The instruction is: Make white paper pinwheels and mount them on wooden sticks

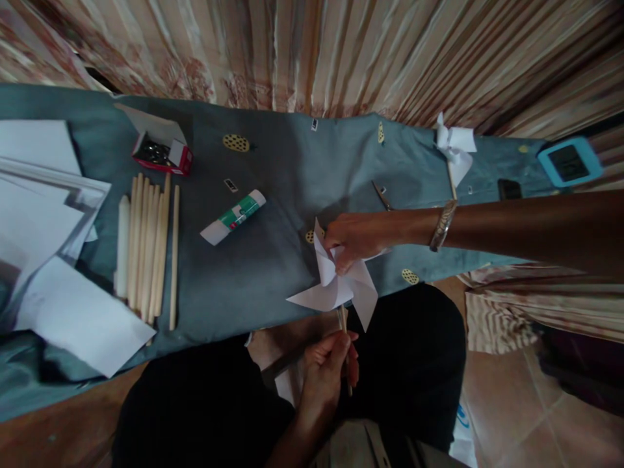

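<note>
My left hand [329, 364] is wrapped round a thin wooden stick [343, 317] in front of the table edge. At the stick's upper end is a white paper pinwheel [336, 292] with curved, pointed blades. From the right, my right hand [355, 239] reaches over with its fingers bent onto the pinwheel's upper part, a silver bracelet [443, 225] on its wrist. Its fingers touch the paper; the fingertips and the pinwheel's centre are partly hidden. Scissors [381, 196] lie just beyond the right forearm, partly covered by it.
On the grey-green tablecloth [234, 279] lie a glue stick [234, 216], several wooden sticks [146, 244], a small red box [163, 156] of metal pieces and white paper sheets [82, 318]. Another pinwheel [455, 153], a dark object [509, 189] and a blue-framed device [570, 161] lie at the right.
</note>
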Demonstrator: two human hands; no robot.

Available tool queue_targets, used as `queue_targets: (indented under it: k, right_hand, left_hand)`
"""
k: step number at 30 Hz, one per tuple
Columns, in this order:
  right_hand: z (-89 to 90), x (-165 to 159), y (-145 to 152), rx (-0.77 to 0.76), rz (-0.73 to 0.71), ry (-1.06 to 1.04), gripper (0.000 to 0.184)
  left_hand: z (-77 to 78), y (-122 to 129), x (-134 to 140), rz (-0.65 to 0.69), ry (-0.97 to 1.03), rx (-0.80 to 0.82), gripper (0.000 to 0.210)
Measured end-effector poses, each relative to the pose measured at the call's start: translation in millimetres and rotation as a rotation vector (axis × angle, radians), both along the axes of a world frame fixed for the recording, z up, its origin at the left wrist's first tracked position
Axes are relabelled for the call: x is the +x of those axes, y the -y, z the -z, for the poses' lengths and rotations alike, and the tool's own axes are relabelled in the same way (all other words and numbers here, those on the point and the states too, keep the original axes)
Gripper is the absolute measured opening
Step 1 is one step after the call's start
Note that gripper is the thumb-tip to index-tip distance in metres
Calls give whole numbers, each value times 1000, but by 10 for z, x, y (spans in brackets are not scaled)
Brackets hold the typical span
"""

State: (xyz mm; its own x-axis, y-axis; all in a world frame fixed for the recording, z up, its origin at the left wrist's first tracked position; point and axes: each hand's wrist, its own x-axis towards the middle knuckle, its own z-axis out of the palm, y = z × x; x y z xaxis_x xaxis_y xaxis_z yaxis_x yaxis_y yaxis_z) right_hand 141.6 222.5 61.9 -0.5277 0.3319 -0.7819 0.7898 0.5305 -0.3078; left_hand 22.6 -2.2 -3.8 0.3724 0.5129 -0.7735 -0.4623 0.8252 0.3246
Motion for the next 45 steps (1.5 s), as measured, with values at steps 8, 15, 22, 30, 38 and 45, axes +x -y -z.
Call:
queue_targets:
  k: [8, 15, 22, 30, 38, 45]
  right_hand:
    - [65, 54, 8, -25, 28, -25, 24]
    - [87, 82, 9, -33, 40, -42, 24]
    - [105, 80, 6, -46, 54, -35, 26]
    - [-43, 17, 33, -53, 87, 1, 24]
    - [-113, 86, 89, 1, 63, -86, 24]
    - [-197, 215, 151, 39, 240, -138, 29]
  left_hand:
    - [-35, -59, -169, 21, -71, -61, 59]
    - [-86, -159, -387, 61, -122, 42, 55]
    - [-49, -140, -404, 102, -123, -37, 61]
    - [-91, -209, -401, 49, -114, 19, 59]
    - [-36, -140, -372, 7, -117, 56, 58]
    - [-87, -117, -403, -26, -98, 117, 49]
